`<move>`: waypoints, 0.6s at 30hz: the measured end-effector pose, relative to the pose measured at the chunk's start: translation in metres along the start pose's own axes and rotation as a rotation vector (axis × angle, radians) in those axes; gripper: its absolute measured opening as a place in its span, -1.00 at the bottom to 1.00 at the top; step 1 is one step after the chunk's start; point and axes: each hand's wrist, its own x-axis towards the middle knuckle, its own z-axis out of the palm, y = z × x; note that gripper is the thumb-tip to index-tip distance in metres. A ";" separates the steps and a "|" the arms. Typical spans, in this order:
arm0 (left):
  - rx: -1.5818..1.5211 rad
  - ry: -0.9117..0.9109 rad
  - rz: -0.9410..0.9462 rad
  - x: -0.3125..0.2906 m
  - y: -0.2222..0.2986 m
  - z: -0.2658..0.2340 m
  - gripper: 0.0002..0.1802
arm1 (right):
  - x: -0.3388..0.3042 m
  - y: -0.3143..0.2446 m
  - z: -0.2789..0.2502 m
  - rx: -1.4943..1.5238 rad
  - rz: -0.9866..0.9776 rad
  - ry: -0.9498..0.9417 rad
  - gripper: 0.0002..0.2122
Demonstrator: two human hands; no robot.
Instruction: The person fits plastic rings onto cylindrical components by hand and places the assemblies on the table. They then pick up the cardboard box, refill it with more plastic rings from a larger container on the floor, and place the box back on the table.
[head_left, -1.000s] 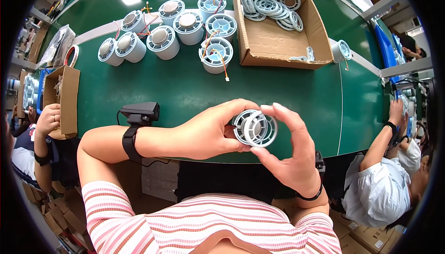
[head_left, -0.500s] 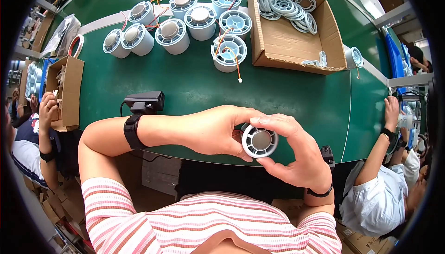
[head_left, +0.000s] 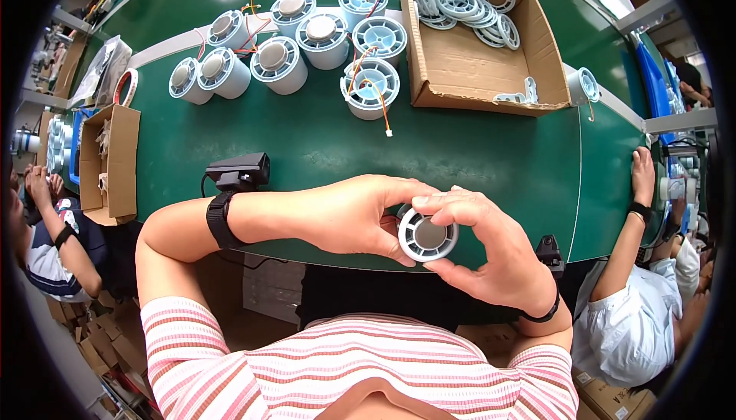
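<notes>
A white round housing with a slotted rim and a grey disc in its centre is held over the table's near edge. My left hand is closed round its left side, thumb low, and that side is mostly hidden. Round the upper and right rim curl the fingers of my right hand, its thumb pressing from below. Beyond my hands stand several similar pale-blue cylinders with grey discs. Others nearby show open spoked tops with coloured wires and small connectors.
A cardboard box at the far right holds white slotted rings and small pale clips. One more cylinder lies beside it. Another box stands left on the green table. Co-workers sit at both sides; one's hand rests on the right.
The housing in my hands has tilted slightly, both hands keeping their grip. The table's contents appear shifted a little left. The left co-worker's hand has moved away from the box.
</notes>
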 end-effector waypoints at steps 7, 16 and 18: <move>-0.543 -0.112 -0.344 -0.001 0.014 -0.015 -0.28 | -0.002 0.003 0.001 0.031 0.010 0.001 -0.48; -0.405 -0.071 -0.161 -0.010 0.004 -0.005 -0.38 | -0.012 0.000 0.019 -0.443 -0.064 0.098 -0.38; 0.336 0.218 0.193 -0.026 0.017 0.001 -0.41 | -0.016 -0.006 0.015 -0.511 -0.054 0.099 -0.39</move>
